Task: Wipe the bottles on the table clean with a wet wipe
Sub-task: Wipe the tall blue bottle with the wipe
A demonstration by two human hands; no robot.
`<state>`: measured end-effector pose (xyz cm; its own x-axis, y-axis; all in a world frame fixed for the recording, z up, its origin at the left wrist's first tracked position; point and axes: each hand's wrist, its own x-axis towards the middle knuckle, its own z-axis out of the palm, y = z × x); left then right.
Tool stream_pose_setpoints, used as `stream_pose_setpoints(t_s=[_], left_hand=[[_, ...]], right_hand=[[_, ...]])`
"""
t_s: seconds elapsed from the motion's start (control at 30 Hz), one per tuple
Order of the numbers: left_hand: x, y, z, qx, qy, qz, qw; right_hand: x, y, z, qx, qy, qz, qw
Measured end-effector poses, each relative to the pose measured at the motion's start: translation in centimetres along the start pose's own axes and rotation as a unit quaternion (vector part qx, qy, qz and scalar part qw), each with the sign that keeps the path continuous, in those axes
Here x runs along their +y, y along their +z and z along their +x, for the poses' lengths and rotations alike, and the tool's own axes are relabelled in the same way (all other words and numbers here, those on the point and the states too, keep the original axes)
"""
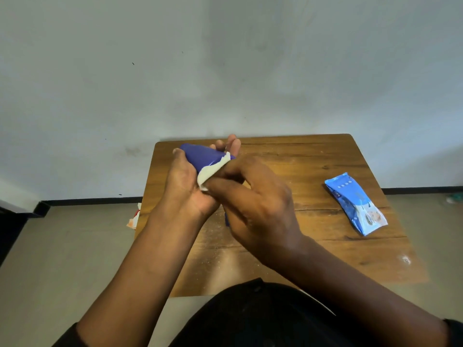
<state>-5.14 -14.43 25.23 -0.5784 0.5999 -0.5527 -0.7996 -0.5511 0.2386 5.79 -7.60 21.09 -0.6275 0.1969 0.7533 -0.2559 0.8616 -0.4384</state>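
The left hand [185, 181] grips a dark blue bottle [200, 156], held tilted above the desk's [313, 159] far left corner. The right hand [255, 204] pinches a white wet wipe [210, 172] against the bottle's side. A blue wipe packet [355, 204] lies near the desk's right edge.

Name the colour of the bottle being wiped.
Dark blue bottle, clearest in the head view, held in the left hand.
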Motion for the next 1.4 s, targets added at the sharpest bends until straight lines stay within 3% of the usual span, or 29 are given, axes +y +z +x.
stream_pose_setpoints(t_s=[0.2,0.4,0.57,0.7,0.77,0.9,1.03,1.13,1.23,1.4], left_hand=[[0.4,0.5,-0.8,0.017,0.028,0.012,0.999],[-0.5,0.5,-0.9,0.002,0.017,-0.002,1.0],[0.0,0.4,-0.9,-0.011,0.037,0.031,0.999],[-0.5,-0.1,-0.5,-0.048,0.032,0.05,0.997],[-0.5,-0.6,-0.2,-0.08,0.052,0.08,0.992],[-0.2,-1.5,0.0,-0.123,0.125,0.227,0.958],[-0.7,-1.3,-0.1,-0.168,0.134,0.273,0.938],[-1.7,-1.5,-0.1,-0.149,0.165,0.325,0.919],[-2.8,-2.1,0.0,-0.143,0.207,0.384,0.888],[-2.6,-3.0,0.3,-0.138,0.286,0.506,0.802]], right_hand=[[1.5,-0.9,1.1,0.054,0.096,-0.017,0.994],[-0.4,-0.6,-0.1,-0.003,0.016,-0.02,1.0],[1.0,-1.2,0.5,0.057,0.098,-0.002,0.994],[-0.5,-1.0,-0.1,0.016,0.022,-0.033,0.999],[-0.6,-1.4,0.1,0.022,0.031,-0.027,0.999],[0.5,-2.9,0.9,0.077,0.094,-0.036,0.992],[0.6,-1.6,-0.1,-0.021,0.048,-0.051,0.997],[0.7,-0.9,-0.3,-0.048,0.015,-0.06,0.997],[1.3,-1.2,1.5,0.031,0.045,-0.047,0.997],[2.3,-3.1,4.8,0.127,0.127,0.017,0.983]])
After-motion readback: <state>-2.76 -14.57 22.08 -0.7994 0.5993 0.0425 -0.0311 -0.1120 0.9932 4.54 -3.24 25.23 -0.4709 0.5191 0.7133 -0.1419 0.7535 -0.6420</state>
